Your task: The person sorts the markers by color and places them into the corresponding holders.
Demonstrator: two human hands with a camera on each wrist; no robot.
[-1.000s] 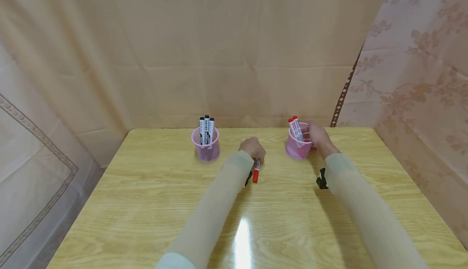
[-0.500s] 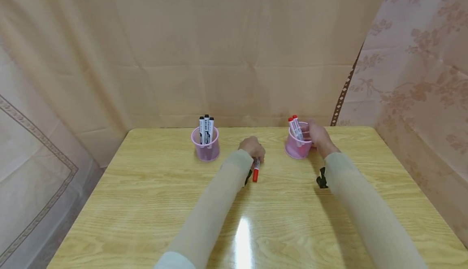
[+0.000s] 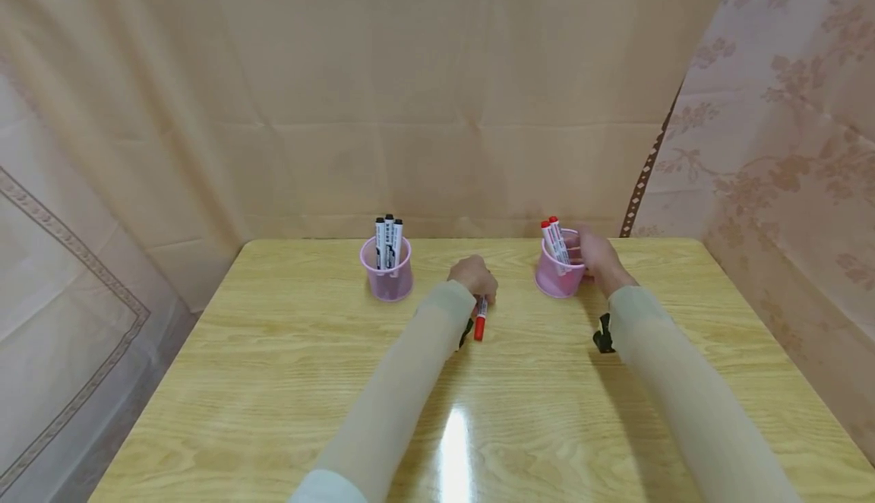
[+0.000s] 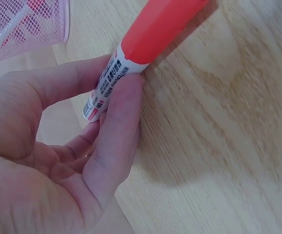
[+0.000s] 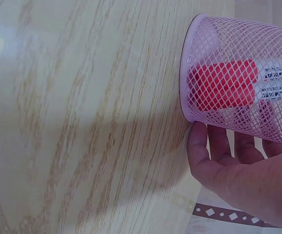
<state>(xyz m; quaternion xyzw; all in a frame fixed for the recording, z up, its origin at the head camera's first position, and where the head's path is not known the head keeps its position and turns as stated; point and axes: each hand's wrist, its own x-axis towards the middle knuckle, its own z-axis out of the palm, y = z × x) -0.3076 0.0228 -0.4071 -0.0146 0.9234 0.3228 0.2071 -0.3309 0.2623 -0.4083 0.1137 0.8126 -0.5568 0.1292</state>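
My left hand (image 3: 473, 276) pinches a red-capped whiteboard marker (image 4: 112, 85) by its white barrel, between thumb and fingers; the cap (image 3: 479, 328) points toward me, low over the table. Right of it stands a pink mesh pen cup (image 5: 233, 44) holding red markers (image 3: 555, 237), their caps up in the head view, while red ends also show through the mesh near its base. My right hand (image 3: 596, 260) holds this cup from the right side, fingers bent against the mesh and partly seen through it.
A second pink mesh pen cup (image 3: 391, 288) stands at the back left with several black-capped markers (image 3: 388, 243) upright in it. The wooden table (image 3: 328, 366) ends at a beige curtain (image 3: 424, 108); a patterned cloth (image 3: 793, 146) hangs on the right.
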